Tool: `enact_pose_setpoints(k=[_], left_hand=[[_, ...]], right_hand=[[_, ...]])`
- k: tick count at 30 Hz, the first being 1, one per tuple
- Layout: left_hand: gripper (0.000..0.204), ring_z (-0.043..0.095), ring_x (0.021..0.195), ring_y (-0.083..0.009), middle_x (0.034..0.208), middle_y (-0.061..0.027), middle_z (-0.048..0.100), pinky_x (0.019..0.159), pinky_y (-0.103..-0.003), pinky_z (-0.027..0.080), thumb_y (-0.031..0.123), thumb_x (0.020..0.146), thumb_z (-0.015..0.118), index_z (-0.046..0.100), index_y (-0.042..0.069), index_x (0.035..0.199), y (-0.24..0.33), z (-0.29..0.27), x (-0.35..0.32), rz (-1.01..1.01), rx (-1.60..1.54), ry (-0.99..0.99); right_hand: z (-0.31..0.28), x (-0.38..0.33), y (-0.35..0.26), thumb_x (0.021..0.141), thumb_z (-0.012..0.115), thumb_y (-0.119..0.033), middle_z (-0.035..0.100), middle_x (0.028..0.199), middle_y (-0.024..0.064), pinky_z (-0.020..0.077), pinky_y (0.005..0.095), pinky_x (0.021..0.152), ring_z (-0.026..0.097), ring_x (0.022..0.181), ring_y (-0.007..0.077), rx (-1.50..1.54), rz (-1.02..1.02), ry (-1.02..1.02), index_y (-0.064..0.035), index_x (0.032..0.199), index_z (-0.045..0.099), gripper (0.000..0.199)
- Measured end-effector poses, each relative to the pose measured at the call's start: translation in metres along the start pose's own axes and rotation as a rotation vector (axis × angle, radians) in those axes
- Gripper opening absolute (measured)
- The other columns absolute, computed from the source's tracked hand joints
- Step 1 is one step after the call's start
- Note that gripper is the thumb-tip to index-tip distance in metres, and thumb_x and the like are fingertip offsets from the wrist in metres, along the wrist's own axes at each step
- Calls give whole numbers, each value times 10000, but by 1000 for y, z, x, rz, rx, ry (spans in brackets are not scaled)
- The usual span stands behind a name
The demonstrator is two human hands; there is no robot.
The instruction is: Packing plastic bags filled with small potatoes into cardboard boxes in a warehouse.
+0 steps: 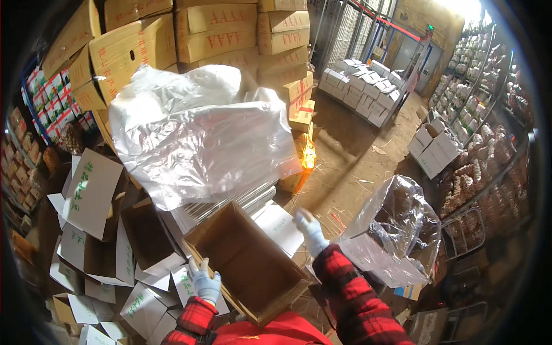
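Note:
An open carton (241,259), brown inside, stands tilted right in front of me, close against my red clothing. My left hand (206,282), in a pale glove, is beside the carton's left wall with its fingers spread; whether it touches the wall I cannot tell. My right hand (311,231), also gloved, hovers past the carton's far right corner, fingers stretched away from me and slightly blurred, with nothing seen in them. Beyond the carton lies a stack of flattened white cardboard (276,227). Large clear plastic bags (207,129) are heaped at its far end.
At right stands a white carton lined with clear plastic (397,230). Several open white cartons (92,195) crowd the left. Stacked brown cartons (215,31) rise behind. White boxes (365,86) sit farther off, and shelves with filled bags (471,178) line the right.

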State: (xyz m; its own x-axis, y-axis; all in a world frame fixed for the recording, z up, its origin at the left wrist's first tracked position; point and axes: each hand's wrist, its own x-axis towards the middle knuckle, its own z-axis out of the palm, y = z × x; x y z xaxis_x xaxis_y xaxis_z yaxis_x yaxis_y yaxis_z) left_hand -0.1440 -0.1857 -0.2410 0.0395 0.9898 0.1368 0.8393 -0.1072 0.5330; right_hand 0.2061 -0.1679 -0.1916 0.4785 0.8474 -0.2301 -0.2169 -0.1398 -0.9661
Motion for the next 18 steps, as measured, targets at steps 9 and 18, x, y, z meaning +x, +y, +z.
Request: enact_pose_setpoints(k=[9,18], left_hand=[[611,284,1269,-387,1391,-193,295,1053,-482,219,92,581,753,530,97,1150,88,-9,38,200,8,122],[557,459,1109,-343,1171,-194,500,944,-453,363,176,628,747,531,-2,1110,246,-34,188,590,-166,331]], right_hand=[[-5,165,-43,853,601,-104,607,817,10,463,249,696,558,695,127,515,-46,87,-87,897,592,48],[75,40,-162,781,720,-124,568,700,-29,402,197,587,491,631,47,283,-186,-369,-56,802,595,144]])
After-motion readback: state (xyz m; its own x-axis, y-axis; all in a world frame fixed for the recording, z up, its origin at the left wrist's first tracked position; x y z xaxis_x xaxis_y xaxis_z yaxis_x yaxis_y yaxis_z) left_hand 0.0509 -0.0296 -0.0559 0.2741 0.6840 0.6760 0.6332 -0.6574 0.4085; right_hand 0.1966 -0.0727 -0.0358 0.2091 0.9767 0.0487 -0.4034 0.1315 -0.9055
